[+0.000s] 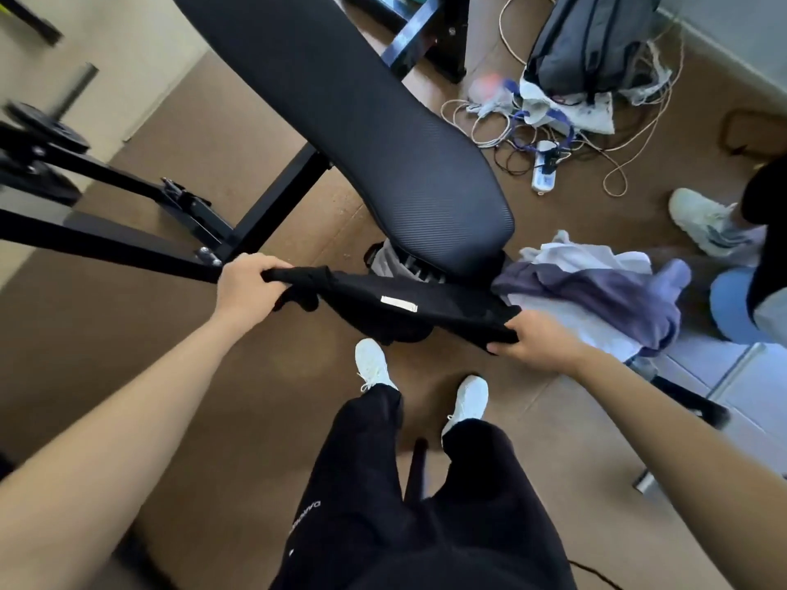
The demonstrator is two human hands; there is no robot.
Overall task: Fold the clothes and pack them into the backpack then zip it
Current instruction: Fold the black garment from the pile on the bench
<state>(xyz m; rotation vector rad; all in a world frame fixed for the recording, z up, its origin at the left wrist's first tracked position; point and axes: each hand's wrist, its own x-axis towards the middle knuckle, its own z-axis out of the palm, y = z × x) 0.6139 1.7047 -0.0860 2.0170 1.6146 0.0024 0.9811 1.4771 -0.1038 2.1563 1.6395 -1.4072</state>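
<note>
Open brown floor [179, 342] lies to the left and near, free for a reach. Far and centre, the black padded bench [349, 121] blocks the way, its metal frame [140, 193] spreading left. To the right, a heap of clothes [596, 300] crowds the bench end — beyond it, tangled cables [553, 134] surround the backpack [592, 40]. Another person's shoe [702, 219] stands far right.

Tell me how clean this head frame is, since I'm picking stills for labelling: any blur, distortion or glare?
Head view: strong wide-angle distortion, the forearms stretching toward the corners and the bench pad bowing. Motion blur smears the weight plate at the left edge and the items by the backpack. The black garment, left hand and right hand are fairly sharp. Soft, even light; no harsh glare.
</note>
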